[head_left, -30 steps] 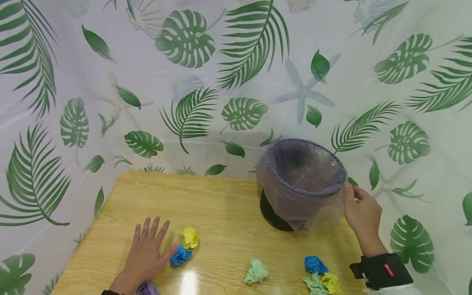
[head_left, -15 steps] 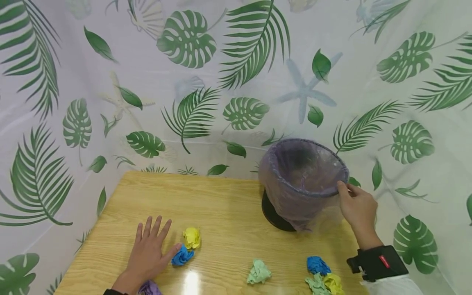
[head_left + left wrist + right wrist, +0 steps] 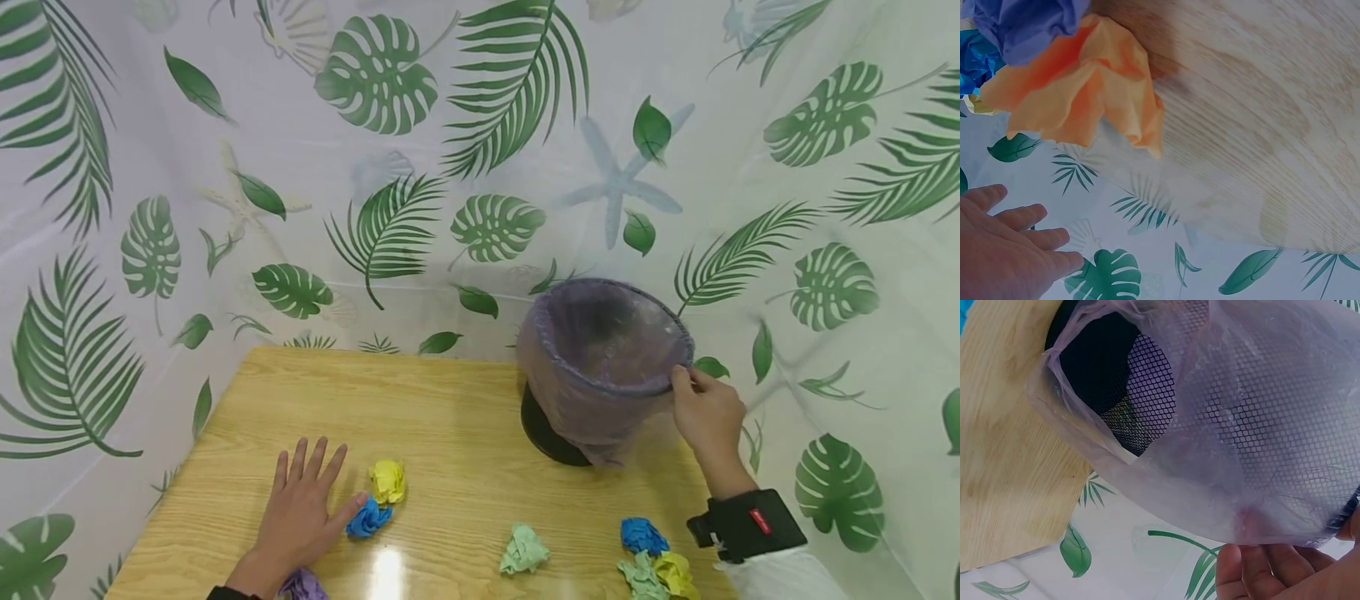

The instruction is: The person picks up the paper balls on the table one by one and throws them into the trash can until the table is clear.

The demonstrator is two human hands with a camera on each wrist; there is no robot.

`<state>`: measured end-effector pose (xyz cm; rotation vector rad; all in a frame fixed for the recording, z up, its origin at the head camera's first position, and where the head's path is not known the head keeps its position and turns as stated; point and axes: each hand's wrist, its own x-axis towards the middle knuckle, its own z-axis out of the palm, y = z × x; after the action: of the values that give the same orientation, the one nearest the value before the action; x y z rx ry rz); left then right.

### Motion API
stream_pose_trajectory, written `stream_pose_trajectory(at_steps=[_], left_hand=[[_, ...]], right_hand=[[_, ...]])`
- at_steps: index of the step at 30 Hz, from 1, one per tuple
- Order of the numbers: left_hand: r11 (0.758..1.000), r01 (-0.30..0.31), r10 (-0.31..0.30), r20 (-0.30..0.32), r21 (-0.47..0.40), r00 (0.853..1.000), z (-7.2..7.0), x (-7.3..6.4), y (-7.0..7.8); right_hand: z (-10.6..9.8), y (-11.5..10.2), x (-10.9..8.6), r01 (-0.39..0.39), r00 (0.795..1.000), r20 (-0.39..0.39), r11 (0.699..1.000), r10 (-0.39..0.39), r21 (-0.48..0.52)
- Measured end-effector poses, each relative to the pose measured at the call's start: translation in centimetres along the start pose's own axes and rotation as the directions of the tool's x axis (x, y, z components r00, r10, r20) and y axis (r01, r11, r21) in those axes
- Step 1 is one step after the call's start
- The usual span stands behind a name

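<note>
My right hand [image 3: 708, 412] pinches the right side of the rim of a black mesh wastebasket [image 3: 555, 433], thumb on top. A thin purple bin liner [image 3: 581, 408] is folded over the rim and hangs loosely down the outside. In the right wrist view, the curled fingers [image 3: 1272, 569] lie under the liner's edge, and the mesh [image 3: 1260, 406] shows through. My left hand [image 3: 296, 512] lies palm down with fingers spread on the wooden table [image 3: 442, 417]. Its thumb is right at a crumpled blue paper ball [image 3: 367, 518]; a yellow paper ball [image 3: 387, 481] lies just behind that one.
A purple paper ball [image 3: 302, 585] and an orange one [image 3: 1085, 81] lie by the left wrist. A pale green ball [image 3: 524, 550] sits at the front middle. Blue [image 3: 642, 536], green [image 3: 642, 577] and yellow [image 3: 677, 575] balls cluster front right. A leaf-patterned curtain [image 3: 405, 250] hangs behind.
My right hand has moved left, its pinch now further along the rim, and the wastebasket has shifted slightly left. The left hand has stayed in place.
</note>
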<state>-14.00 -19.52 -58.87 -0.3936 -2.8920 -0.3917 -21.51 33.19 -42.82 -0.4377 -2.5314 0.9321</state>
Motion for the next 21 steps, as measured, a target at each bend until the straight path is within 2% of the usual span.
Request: stream_pose_trajectory(at_steps=[8, 21], left_hand=[[1.0, -0.008, 0.008, 0.0, -0.012, 1.0, -0.1, 0.2, 0.2], [1.0, -0.003, 0.003, 0.01, -0.005, 1.0, -0.4, 0.1, 0.5]], right_hand=[[1.1, -1.0, 0.0, 0.013, 1.0, -0.017, 1.0, -0.013, 0.004], [3.1, -3.1, -0.6, 0.038, 0.998, 0.043, 0.997, -0.041, 0.068]])
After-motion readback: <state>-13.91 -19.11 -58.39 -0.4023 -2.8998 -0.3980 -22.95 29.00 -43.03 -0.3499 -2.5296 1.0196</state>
